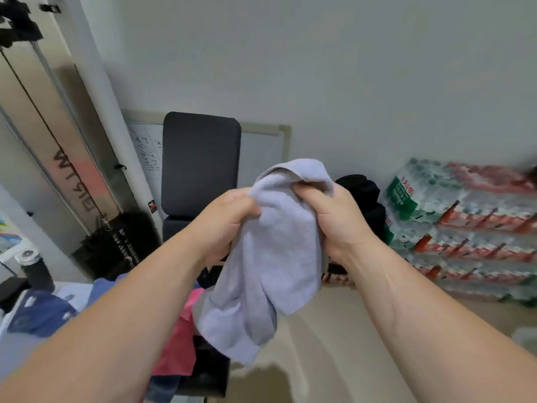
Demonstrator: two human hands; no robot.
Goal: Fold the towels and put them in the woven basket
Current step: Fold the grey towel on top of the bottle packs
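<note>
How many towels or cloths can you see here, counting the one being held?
3, maybe more hidden. A grey towel is gripped by the left hand and right hand. A pink cloth and a blue cloth lie lower left, partly behind the forearms.

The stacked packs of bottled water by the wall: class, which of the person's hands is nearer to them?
Right. The right hand grips the grey towel on the side towards the water packs; the left hand grips the towel's opposite side, farther away.

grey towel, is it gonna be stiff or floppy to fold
Likely floppy: the grey towel sags in loose folds below the left hand and right hand. Probably light, since it hangs from pinched edges. Its nap suggests it won't slip.
</note>
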